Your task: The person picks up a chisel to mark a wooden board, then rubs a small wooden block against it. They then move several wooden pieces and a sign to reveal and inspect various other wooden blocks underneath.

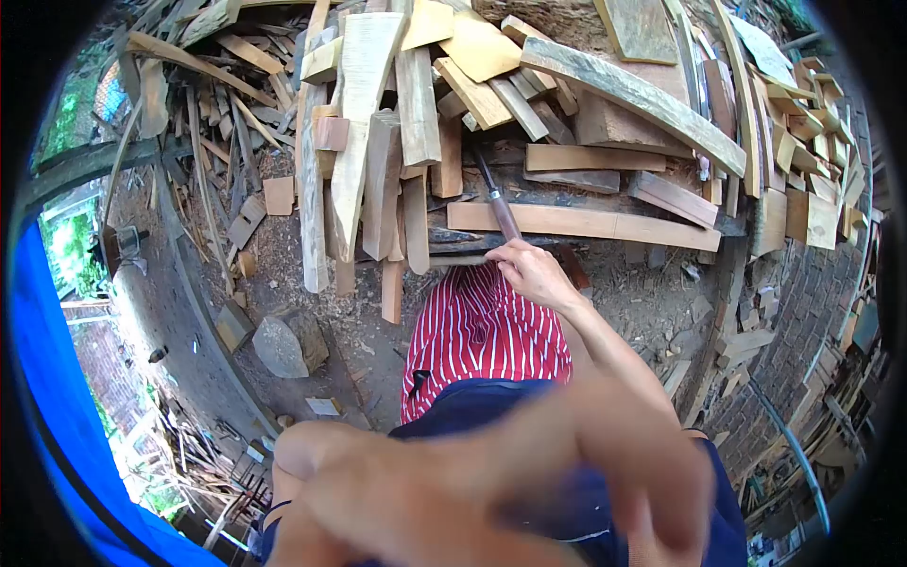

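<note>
My right hand (531, 274) reaches in from the lower right, its fingers closed on the end of a wooden handle. The handle belongs to a chisel-like tool (504, 215) with a metal collar and a dark, narrow shank. That shank points away from me, and its tip is hidden among the wood pieces. Under the tool lies a long, flat light-brown board (586, 225). Very close to the camera, my left hand (624, 444) and its arm cross in front of my body, smeared by motion. What its fingers do cannot be made out.
Stacked wood offcuts (411, 113) lie in front, several ends jutting toward me. A long weathered beam (633, 99) slants across the pile. A wood block (283, 345) stands on the ground at left. Red-striped cloth (482, 331) covers my lap. A blue tarp (57, 378) hangs far left.
</note>
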`<state>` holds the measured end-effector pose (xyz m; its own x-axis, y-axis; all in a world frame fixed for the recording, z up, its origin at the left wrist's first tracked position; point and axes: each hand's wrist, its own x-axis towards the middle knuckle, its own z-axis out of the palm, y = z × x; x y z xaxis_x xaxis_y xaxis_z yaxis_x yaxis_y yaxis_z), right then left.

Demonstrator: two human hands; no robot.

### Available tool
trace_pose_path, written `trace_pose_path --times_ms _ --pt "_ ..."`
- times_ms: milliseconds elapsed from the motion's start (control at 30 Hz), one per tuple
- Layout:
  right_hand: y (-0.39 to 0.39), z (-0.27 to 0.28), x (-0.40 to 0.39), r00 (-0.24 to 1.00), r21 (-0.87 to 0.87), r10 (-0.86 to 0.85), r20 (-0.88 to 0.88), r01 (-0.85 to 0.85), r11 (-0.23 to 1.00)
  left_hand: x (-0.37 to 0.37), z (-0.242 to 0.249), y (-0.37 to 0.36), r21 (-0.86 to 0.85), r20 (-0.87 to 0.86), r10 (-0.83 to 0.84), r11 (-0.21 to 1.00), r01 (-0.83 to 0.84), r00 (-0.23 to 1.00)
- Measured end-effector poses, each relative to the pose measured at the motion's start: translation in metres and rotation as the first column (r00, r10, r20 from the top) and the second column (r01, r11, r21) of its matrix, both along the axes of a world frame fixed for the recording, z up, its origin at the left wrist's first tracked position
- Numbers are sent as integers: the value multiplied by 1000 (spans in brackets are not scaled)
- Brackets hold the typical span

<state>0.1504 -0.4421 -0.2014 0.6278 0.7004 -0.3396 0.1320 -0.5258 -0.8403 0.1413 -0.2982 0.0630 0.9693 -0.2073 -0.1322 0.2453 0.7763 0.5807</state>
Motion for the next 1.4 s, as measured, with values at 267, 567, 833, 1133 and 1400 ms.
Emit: trace_pose_path --times_ms 267,567,833,1133,1400 --pt "5 -5 -24 986 -170 -7 165 35 985 -70 -75 89 284 -322 83 959 13 943" --pt "46 -44 -29 771 -245 -345 536 533 810 -245 -221 148 592 -670 596 789 -167 443" --pt "68 -104 -12 890 -491 -319 325 447 748 -288 -301 161 512 -810 456 857 64 367" --pt "31 -21 -63 507 -146 -618 -600 691 708 -272 -289 184 617 -679 448 778 121 582" --pt "-9 27 -70 909 -110 -416 -20 412 905 -133 -211 121 576 -448 146 802 160 882"
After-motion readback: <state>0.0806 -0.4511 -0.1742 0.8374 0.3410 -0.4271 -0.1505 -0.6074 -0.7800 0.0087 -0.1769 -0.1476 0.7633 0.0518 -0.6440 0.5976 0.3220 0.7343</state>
